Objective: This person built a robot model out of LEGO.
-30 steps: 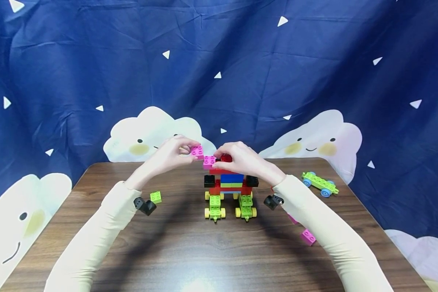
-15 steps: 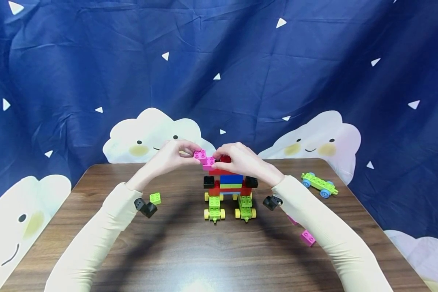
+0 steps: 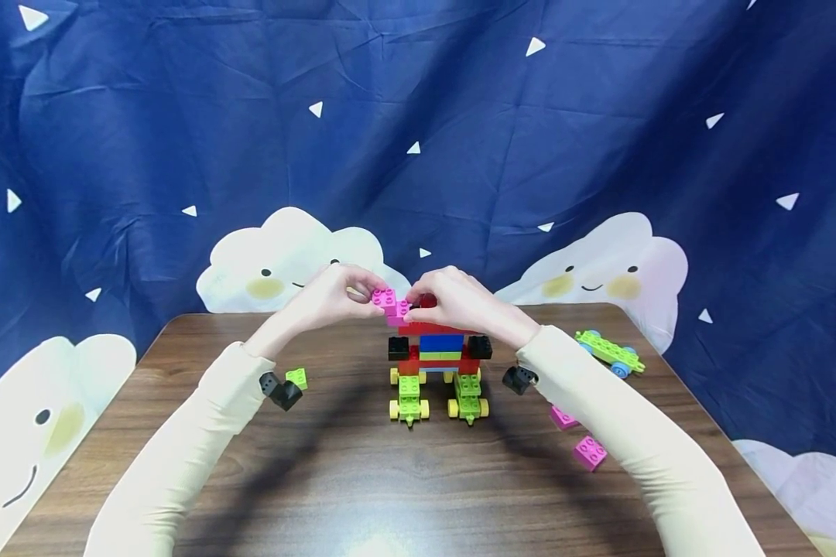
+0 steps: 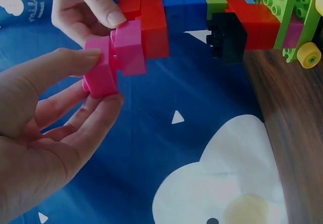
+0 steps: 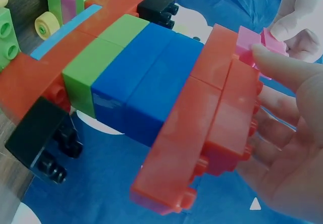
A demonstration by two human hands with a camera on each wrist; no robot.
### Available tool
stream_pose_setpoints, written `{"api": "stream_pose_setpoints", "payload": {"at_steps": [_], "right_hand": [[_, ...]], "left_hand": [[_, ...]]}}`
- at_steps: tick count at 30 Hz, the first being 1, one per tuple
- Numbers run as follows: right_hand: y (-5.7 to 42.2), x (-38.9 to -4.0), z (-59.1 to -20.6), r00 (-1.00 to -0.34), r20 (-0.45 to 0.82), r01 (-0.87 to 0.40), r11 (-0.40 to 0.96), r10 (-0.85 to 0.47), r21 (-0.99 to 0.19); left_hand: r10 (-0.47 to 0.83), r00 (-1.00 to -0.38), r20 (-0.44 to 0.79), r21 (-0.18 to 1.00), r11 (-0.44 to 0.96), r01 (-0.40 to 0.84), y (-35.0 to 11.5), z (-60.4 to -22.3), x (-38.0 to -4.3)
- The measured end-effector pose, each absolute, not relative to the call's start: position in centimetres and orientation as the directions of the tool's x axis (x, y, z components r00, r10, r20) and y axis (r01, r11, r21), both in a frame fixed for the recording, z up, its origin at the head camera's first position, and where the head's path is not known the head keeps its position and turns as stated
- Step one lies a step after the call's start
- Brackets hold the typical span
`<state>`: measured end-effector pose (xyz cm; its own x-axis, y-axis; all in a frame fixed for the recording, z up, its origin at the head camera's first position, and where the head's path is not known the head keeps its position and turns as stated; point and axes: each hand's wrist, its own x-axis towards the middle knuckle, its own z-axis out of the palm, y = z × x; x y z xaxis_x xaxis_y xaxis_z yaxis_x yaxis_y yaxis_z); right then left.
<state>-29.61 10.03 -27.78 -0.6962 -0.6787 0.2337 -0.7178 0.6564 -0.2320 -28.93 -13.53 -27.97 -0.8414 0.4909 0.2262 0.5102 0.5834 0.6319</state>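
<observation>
My left hand (image 3: 334, 298) pinches a pink building brick (image 4: 101, 67) between thumb and fingertips. That brick sits against the studs of a second pink brick (image 4: 132, 47), offset outward from it. The second one is on the upper left end of a brick figure (image 3: 442, 342) standing on the table. My right hand (image 3: 460, 305) holds there too, its thumb on the second pink brick and its fingers behind the red top bricks (image 5: 232, 108). The figure has blue, green and red layers, black side bricks (image 5: 40, 133) and green wheeled feet (image 3: 409, 398).
A single green brick (image 3: 296, 378) lies on the table at left. At right are a green wheeled base (image 3: 609, 350) with blue wheels and two loose pink bricks (image 3: 590, 452), one partly hidden by the right sleeve. A blue cloud-print curtain (image 3: 418, 116) hangs behind the table.
My left hand has moved slightly right and down, bringing its pink brick from apart to over the second pink brick. My right hand stays at the figure's top.
</observation>
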Motion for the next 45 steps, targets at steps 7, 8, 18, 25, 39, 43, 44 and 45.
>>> {"api": "stream_pose_setpoints", "payload": {"at_steps": [7,8,18,25,39,43,44,45], "right_hand": [[9.5,-30.0,-26.8,-0.689,0.182,-0.722,0.644,-0.701,-0.254],[9.4,-30.0,-26.6,-0.69,0.169,-0.721,0.645,-0.704,-0.255],[9.2,-30.0,-26.1,-0.701,0.126,-0.707,0.658,-0.702,-0.259],[9.3,-30.0,-26.2,-0.702,0.127,-0.706,0.66,-0.701,-0.258],[9.4,-29.9,-26.3,-0.711,0.129,-0.696,0.667,-0.691,-0.265],[9.4,-29.9,-26.2,-0.714,0.127,-0.692,0.667,-0.688,-0.276],[9.4,-29.9,-26.2,-0.713,0.128,-0.693,0.665,-0.689,-0.277],[9.4,-29.8,-26.2,-0.714,0.126,-0.692,0.666,-0.689,-0.279]], "left_hand": [[0.509,-0.832,0.22,0.612,0.593,0.524,-13.5,-27.8,-29.0],[0.506,-0.835,0.217,0.611,0.597,0.521,-13.5,-27.8,-29.0],[0.485,-0.852,0.198,0.626,0.606,0.491,-13.2,-27.6,-29.0],[0.501,-0.839,0.215,0.589,0.618,0.52,-13.0,-27.4,-29.0],[0.496,-0.839,0.222,0.553,0.645,0.528,-12.6,-27.2,-28.8],[0.515,-0.828,0.223,0.561,0.627,0.541,-12.5,-27.3,-28.9],[0.522,-0.823,0.223,0.563,0.62,0.546,-12.5,-27.3,-28.9],[0.528,-0.819,0.224,0.562,0.617,0.551,-12.4,-27.3,-28.9]]}}
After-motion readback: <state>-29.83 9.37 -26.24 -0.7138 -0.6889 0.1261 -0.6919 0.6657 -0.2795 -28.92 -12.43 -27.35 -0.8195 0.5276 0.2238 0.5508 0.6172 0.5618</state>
